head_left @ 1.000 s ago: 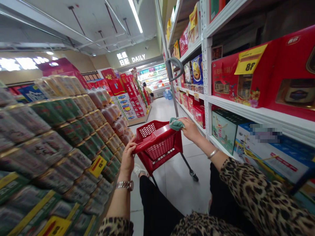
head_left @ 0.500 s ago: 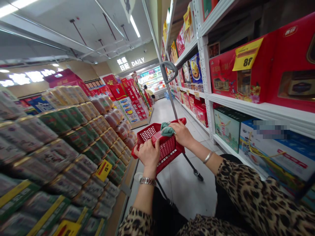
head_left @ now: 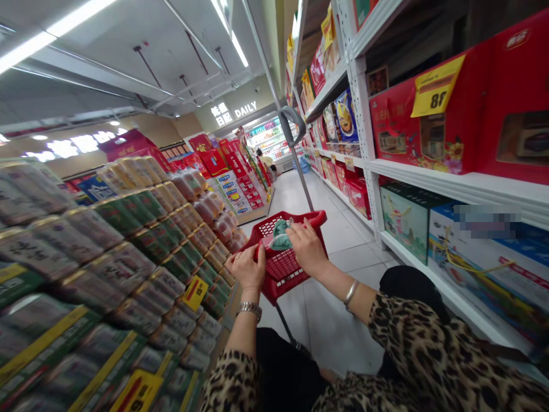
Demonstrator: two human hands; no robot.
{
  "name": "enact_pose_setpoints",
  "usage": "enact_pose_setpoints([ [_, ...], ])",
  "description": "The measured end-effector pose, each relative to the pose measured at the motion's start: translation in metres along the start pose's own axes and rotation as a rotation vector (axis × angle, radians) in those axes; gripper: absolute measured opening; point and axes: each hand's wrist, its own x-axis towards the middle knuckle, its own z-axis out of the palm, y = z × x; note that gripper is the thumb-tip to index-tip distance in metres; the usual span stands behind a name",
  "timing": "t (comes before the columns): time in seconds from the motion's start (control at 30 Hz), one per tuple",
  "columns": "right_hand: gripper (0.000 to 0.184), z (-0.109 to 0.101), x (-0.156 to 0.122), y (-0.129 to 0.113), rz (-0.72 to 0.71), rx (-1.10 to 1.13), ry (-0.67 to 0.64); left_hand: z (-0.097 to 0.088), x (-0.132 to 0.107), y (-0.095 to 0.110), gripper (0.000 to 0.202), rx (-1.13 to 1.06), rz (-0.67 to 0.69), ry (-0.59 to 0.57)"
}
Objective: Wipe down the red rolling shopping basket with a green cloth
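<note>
A red plastic shopping basket on wheels [head_left: 283,266] stands in the aisle just in front of me, its grey pull handle [head_left: 293,123] rising above it. My left hand [head_left: 246,268] is curled round the basket's near rim. My right hand [head_left: 305,246] presses a small green cloth [head_left: 281,236] against the top of the basket, fingers closed over it. A watch sits on my left wrist, a bangle on my right.
Stacked shrink-wrapped packs of green and orange cans [head_left: 128,252] fill the left side with yellow price tags. White shelves [head_left: 450,186] with red gift boxes line the right. The tiled aisle floor [head_left: 338,240] runs ahead to a distant person [head_left: 266,163].
My right hand has slid the green cloth leftward along the basket's rim, and my left hand has shifted along the near rim. The view has turned slightly right.
</note>
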Motion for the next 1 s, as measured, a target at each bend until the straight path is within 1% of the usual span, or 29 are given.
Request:
enact_pose_setpoints([
  [0.1, 0.030, 0.007, -0.002, -0.015, -0.098, -0.024, 0.080, -0.003, 0.006, -0.019, 0.037, 0.001, -0.035, -0.027],
  [0.17, 0.028, 0.010, -0.004, -0.020, -0.182, -0.008, 0.120, -0.006, 0.012, -0.030, 0.040, 0.006, -0.080, -0.067],
  [0.23, 0.027, 0.010, -0.006, -0.020, -0.248, 0.027, 0.120, -0.010, 0.020, -0.041, 0.043, 0.005, -0.141, -0.126],
  [0.33, 0.028, 0.006, -0.011, -0.014, -0.287, 0.046, 0.107, -0.015, 0.029, -0.054, 0.042, -0.021, -0.216, -0.205],
  [0.43, 0.029, -0.002, -0.018, -0.009, -0.294, 0.043, 0.100, -0.020, 0.035, -0.062, 0.039, -0.058, -0.234, -0.244],
  [0.6, 0.034, -0.022, -0.026, -0.007, -0.278, 0.082, 0.045, -0.025, 0.038, -0.070, 0.037, -0.118, -0.240, -0.290],
  [0.7, 0.038, -0.034, -0.029, -0.005, -0.251, 0.086, 0.045, -0.024, 0.040, -0.077, 0.037, -0.152, -0.247, -0.314],
  [0.83, 0.043, -0.048, -0.035, 0.000, -0.226, 0.102, 0.092, -0.021, 0.042, -0.091, 0.038, -0.191, -0.255, -0.334],
  [1.0, 0.053, -0.060, -0.042, 0.003, -0.175, 0.149, 0.085, -0.019, 0.048, -0.106, 0.042, -0.200, -0.254, -0.368],
])
